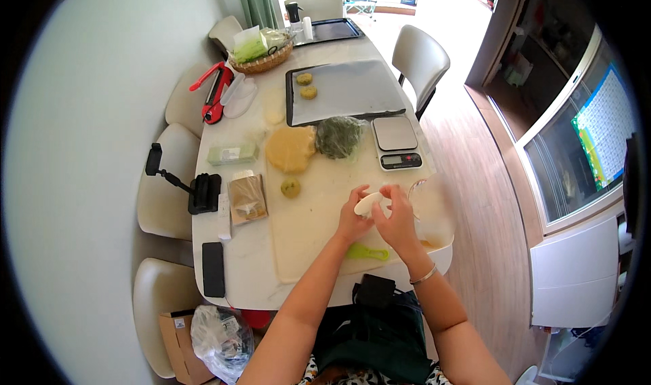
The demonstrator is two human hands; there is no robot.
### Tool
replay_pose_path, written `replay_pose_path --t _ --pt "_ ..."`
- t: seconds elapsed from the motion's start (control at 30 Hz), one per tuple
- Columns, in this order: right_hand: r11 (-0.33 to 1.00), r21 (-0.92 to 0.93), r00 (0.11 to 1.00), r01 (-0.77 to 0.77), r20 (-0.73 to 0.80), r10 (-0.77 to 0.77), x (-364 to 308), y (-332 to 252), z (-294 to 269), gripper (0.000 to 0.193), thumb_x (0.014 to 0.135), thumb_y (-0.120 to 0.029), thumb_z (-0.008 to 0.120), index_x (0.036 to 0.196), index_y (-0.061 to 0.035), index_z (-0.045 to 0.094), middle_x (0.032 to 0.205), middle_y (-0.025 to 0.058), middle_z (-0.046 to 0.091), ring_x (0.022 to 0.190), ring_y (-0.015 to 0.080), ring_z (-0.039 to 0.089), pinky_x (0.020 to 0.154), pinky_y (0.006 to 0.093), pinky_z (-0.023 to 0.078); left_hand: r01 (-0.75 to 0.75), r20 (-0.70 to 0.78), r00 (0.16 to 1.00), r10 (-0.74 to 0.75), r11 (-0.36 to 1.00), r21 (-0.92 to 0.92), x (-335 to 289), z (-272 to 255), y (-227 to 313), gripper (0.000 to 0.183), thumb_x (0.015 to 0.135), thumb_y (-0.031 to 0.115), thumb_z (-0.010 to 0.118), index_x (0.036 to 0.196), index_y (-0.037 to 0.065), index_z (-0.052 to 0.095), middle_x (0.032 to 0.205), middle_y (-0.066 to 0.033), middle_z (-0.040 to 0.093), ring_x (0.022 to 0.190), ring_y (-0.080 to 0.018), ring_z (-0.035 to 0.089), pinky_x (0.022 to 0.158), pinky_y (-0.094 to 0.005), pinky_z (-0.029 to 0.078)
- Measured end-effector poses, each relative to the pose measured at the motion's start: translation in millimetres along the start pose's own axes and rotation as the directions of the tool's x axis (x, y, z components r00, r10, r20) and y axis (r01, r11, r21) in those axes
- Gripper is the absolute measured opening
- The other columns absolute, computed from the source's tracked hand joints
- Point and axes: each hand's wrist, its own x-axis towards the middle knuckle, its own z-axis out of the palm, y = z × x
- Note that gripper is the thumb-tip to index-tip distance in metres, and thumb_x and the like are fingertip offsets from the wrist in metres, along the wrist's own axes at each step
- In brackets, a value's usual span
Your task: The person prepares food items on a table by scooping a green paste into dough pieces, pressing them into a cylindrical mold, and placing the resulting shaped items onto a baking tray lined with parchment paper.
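Note:
Over the near right part of the cream mat (319,229), my left hand (356,215) has its fingers curled round a white oval piece (367,204); its kind I cannot make out. My right hand (397,215) pinches at the same piece from the other side, its fingertips partly hidden. Below my hands lies a light-green plastic handle (367,252). A see-through container (434,212) stands to the right. Farther off are a flat mass of yellow dough (290,149), a dark green mass in a plastic bag (340,138) and a greenish-yellow ball (290,187).
A kitchen scale (397,143) stands right of the bag. Behind it, a lined baking tray (352,86) bears two small round cakes (308,92). Along the left are a red appliance (215,93), a green box (232,154), a phone stand (203,194) and a dark phone (213,270).

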Motion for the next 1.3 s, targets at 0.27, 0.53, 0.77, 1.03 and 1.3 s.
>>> replay_pose_path --t 0.27,0.53,0.77,1.03,1.3 --pt "0.975 0.095 0.940 -0.203 0.298 0.167 -15 14 7 0.047 0.079 -0.029 0.070 0.110 0.0017 0.053 0.104 0.0185 0.057 0.097 0.0310 0.058 0.078 0.0389 0.048 0.048 0.023 0.998 -0.050 0.996 0.078 0 -4 9 0.093 0.068 0.013 0.079 0.140 0.007 0.021 0.120 -0.0096 0.048 0.110 -0.0221 0.050 0.097 -0.0366 0.041" --pt "0.997 -0.061 0.969 0.042 0.247 -0.026 -22 37 31 0.029 0.082 -0.022 0.064 0.101 -0.0001 0.060 0.095 0.0203 0.061 0.083 0.0390 0.060 0.067 0.0416 0.050 -0.073 0.090 0.994 0.062 0.990 0.118 -29 -40 -1 0.085 0.075 0.018 0.069 0.143 0.000 0.022 0.139 -0.0189 0.038 0.135 -0.0281 0.031 0.110 -0.0373 0.025" --pt "0.995 -0.099 0.964 -0.004 0.266 0.030 -16 33 22 0.025 0.088 -0.021 0.057 0.082 0.0028 0.062 0.076 0.0221 0.059 0.072 0.0404 0.059 0.062 0.0455 0.047 0.185 -0.147 0.959 -0.241 0.931 -0.315 -45 -32 19 0.052 0.094 0.011 0.042 0.141 -0.003 0.028 0.145 -0.0180 0.035 0.136 -0.0232 0.031 0.111 -0.0331 0.022" --pt "0.972 0.088 0.967 -0.217 0.155 0.201 -2 58 22 0.033 0.092 -0.026 0.054 0.080 0.0029 0.064 0.071 0.0202 0.063 0.064 0.0339 0.063 0.056 0.0404 0.048 0.213 -0.228 0.916 -0.330 0.883 -0.419 -40 -29 20 0.052 0.101 0.031 0.032 0.139 -0.004 0.032 0.141 -0.0166 0.040 0.133 -0.0230 0.036 0.111 -0.0332 0.024" --pt "0.674 0.444 0.807 -0.591 0.330 0.490 8 55 16 0.036 0.095 -0.030 0.047 0.094 0.0014 0.066 0.081 0.0093 0.065 0.069 0.0150 0.066 0.053 0.0291 0.058 0.222 -0.253 0.844 -0.473 0.737 -0.639 -36 -25 25 0.054 0.100 0.036 0.032 0.137 -0.003 0.036 0.138 -0.0147 0.045 0.130 -0.0226 0.040 0.110 -0.0328 0.026"
